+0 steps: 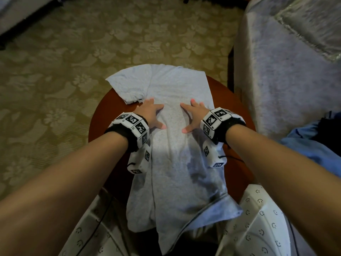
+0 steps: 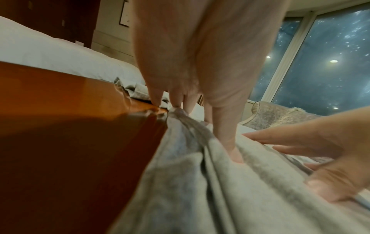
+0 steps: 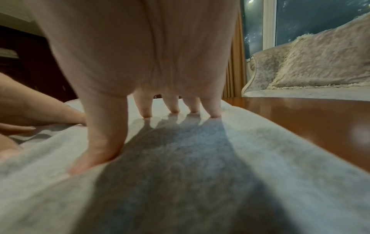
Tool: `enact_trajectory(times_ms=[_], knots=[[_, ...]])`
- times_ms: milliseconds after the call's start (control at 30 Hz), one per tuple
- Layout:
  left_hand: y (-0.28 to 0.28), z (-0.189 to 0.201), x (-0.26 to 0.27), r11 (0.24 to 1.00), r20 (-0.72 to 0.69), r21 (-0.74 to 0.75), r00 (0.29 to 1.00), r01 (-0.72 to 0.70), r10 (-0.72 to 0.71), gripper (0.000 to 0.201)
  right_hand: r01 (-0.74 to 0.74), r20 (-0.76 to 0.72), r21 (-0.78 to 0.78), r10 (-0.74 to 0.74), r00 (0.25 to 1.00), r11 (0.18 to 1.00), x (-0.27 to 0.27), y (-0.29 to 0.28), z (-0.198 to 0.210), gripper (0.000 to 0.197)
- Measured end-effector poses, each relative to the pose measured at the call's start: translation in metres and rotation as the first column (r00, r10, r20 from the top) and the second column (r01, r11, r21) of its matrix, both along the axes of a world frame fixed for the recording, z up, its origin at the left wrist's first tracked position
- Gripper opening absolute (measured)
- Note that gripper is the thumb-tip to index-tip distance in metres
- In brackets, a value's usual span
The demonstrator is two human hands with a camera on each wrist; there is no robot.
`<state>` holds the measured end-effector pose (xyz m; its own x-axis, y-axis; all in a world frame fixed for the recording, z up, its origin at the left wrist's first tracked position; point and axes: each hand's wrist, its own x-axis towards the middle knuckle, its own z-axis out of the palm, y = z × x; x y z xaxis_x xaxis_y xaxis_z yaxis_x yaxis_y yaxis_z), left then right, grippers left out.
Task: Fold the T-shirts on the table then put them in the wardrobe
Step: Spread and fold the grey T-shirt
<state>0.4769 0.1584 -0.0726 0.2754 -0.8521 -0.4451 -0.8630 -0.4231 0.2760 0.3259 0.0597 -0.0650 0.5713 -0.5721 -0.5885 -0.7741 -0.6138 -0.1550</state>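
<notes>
So the grey T-shirt (image 1: pixel 177 126) is laid out lengthwise on the round wooden surface (image 1: pixel 103 115), with its near end spilling off the edge over the person's lap and the far end just past the far rim. The right side of the shirt looks already folded in, since that edge runs straight, while one sleeve (image 1: pixel 129 85) sticks out flat on the left of the shirt. Both hands are down on the middle of the shirt, side by side with a strip of fabric between them. The left hand (image 1: pixel 151 115) is spread flat, fingers straight, its fingertips (image 2: pixel 158 101) ending right by the sleeve's hem, and it's gripping nothing. The right hand (image 1: pixel 193 115) is the same deal: fingers splayed and pressing on the cloth, with no pinch at all in the right wrist view. This reads as the smoothing step partway through folding the shirt. The next move probably calls for the left hand to pick up that loose sleeve and fold it in over the body, then double the shirt end to end. No wardrobe is in sight, so putting it away is a good way off.
</notes>
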Motion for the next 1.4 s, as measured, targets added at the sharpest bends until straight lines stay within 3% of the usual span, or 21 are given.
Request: enact_trajectory(times_ms=[100,200,333,600,700,767,933,1033,1200,1267,1400], knots=[[0.01,0.005,-0.005,0.999,-0.008,-0.011,0.999,0.048,-0.048,0.076,0.047,0.152,-0.006,-0.046,0.987,0.999,-0.011,0.005,0.007,0.084],[0.029,0.009,-0.011,0.996,-0.035,-0.018,0.996,0.084,-0.085,0.068,0.162,0.303,0.098,-0.184,0.935,0.982,-0.034,0.013,0.018,0.056],[0.056,0.016,-0.025,0.992,-0.075,-0.01,0.989,0.128,-0.128,0.059,0.157,0.314,0.148,-0.197,0.929,0.976,-0.076,0.033,0.024,0.025],[0.085,0.027,-0.093,0.965,-0.111,-0.037,0.958,0.261,-0.264,0.057,0.129,0.207,0.325,-0.204,0.957,0.937,-0.153,0.091,0.024,0.002],[0.091,0.024,-0.115,0.95,-0.136,0.013,0.941,0.313,-0.309,0.056,0.071,0.166,0.362,-0.14,0.976,0.93,-0.167,0.114,0.018,0.02],[0.097,0.019,-0.122,0.949,-0.142,0.041,0.942,0.312,-0.303,0.056,0.002,0.14,0.289,-0.044,0.989,0.957,-0.17,0.127,0.019,0.034],[0.106,0.011,-0.128,0.966,-0.089,-0.014,0.962,0.257,-0.257,0.057,-0.21,0.092,0.03,0.207,0.974,0.977,-0.172,0.136,0.014,0.029],[0.108,0.011,-0.135,0.968,-0.052,-0.054,0.968,0.244,-0.246,0.055,-0.12,0.261,0.005,0.114,0.958,0.993,-0.181,0.137,0.018,0.039],[0.106,0.015,-0.136,0.964,-0.054,-0.036,0.963,0.263,-0.264,0.045,0.183,0.631,-0.082,-0.091,0.77,0.98,-0.201,0.134,0.042,0.037],[0.105,0.018,-0.136,0.964,-0.067,-0.027,0.961,0.266,-0.267,0.043,0.267,0.685,-0.1,-0.128,0.717,0.959,-0.205,0.134,0.05,0.038],[0.107,0.022,-0.132,0.971,-0.099,-0.009,0.966,0.241,-0.241,0.046,0.316,0.643,0.008,-0.247,0.725,0.949,-0.199,0.146,0.058,0.034]])
